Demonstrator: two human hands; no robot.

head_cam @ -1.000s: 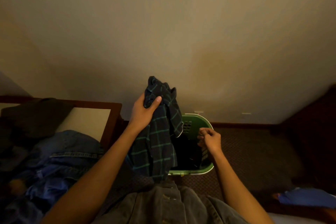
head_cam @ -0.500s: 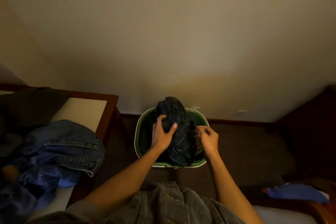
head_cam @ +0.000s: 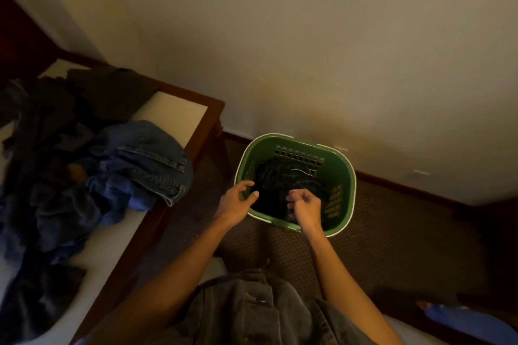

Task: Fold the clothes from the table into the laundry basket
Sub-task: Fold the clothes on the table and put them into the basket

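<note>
A green laundry basket (head_cam: 340, 165) stands on the carpet by the wall. The dark plaid shirt (head_cam: 283, 179) lies inside it. My left hand (head_cam: 236, 202) hovers over the basket's near left rim with fingers spread and nothing in it. My right hand (head_cam: 304, 206) is above the near rim with fingers curled; nothing shows in it. On the white-topped table (head_cam: 171, 112) at the left lies a heap of clothes: blue jeans (head_cam: 145, 159) on top and dark garments (head_cam: 84, 98) behind them.
The table has a dark wooden frame (head_cam: 215, 117) close to the basket's left side. A beige wall rises right behind the basket. A blue cloth (head_cam: 459, 319) lies at the lower right. Brown carpet (head_cam: 392, 232) surrounds the basket.
The plaid shirt went from held up in my left hand down into the basket, and my left hand has let go of it. The view has swung left and downward.
</note>
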